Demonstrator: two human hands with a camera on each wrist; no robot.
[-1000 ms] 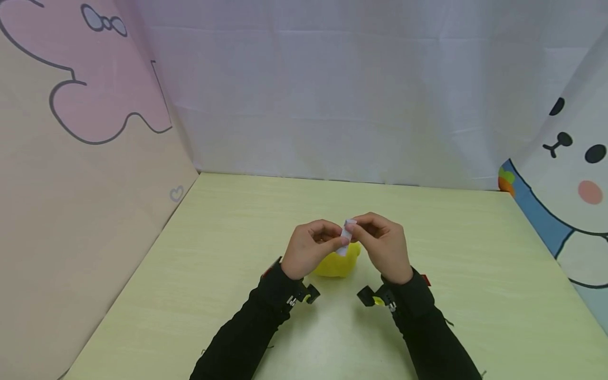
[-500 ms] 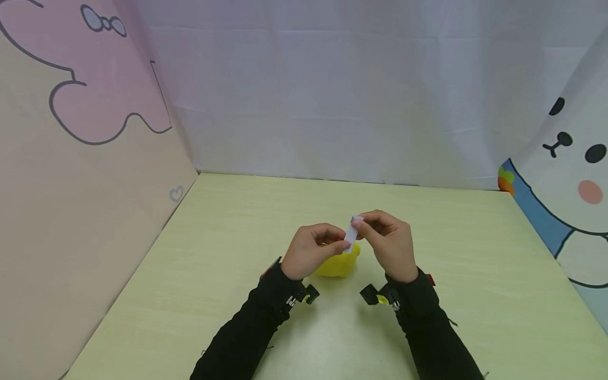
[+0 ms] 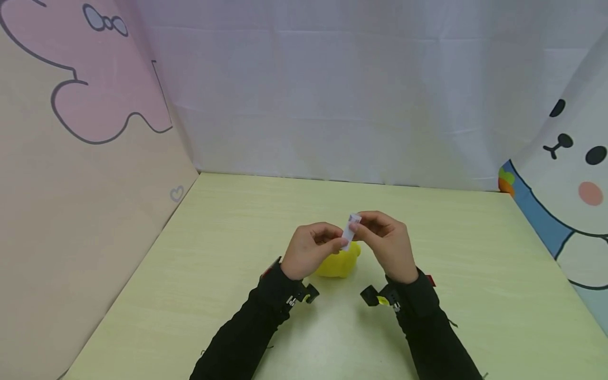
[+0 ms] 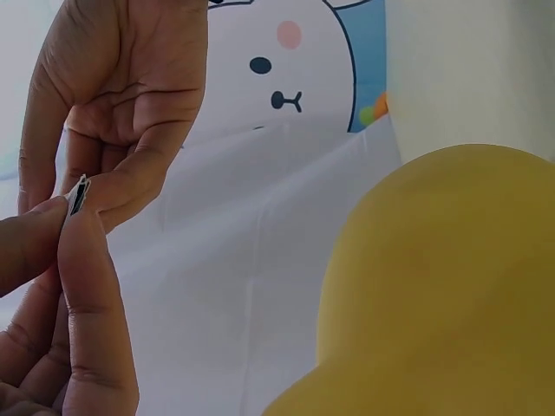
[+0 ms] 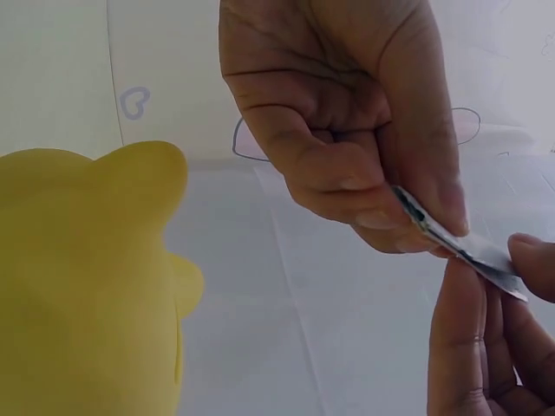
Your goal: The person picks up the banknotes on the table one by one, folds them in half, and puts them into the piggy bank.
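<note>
A small folded strip of white paper (image 3: 349,232) with faint purplish marks slants between both hands, raised over the table. My left hand (image 3: 311,250) pinches its lower end between thumb and fingers. Higher up, the right hand (image 3: 389,245) grips the other end the same way. Seen from the right wrist, the paper strip (image 5: 486,253) is thin and layered, with a dark edge. Below and just behind the hands stands a rounded yellow figure (image 3: 334,266), partly hidden by them in the head view. The right wrist view shows the yellow figure (image 5: 87,295) with an ear-like bump, resembling a piggy bank.
A pale yellow-green table (image 3: 247,211) carries the figure. White cloth (image 3: 332,105) hangs behind it, and a panel with a pink drawing (image 3: 109,79) rises at the left. On the right is a panel with a white cartoon animal (image 3: 570,179).
The paper strip has tilted and risen slightly. My right hand has shifted a little to the right, then slightly back. The left hand and the yellow figure stay nearly where they were.
</note>
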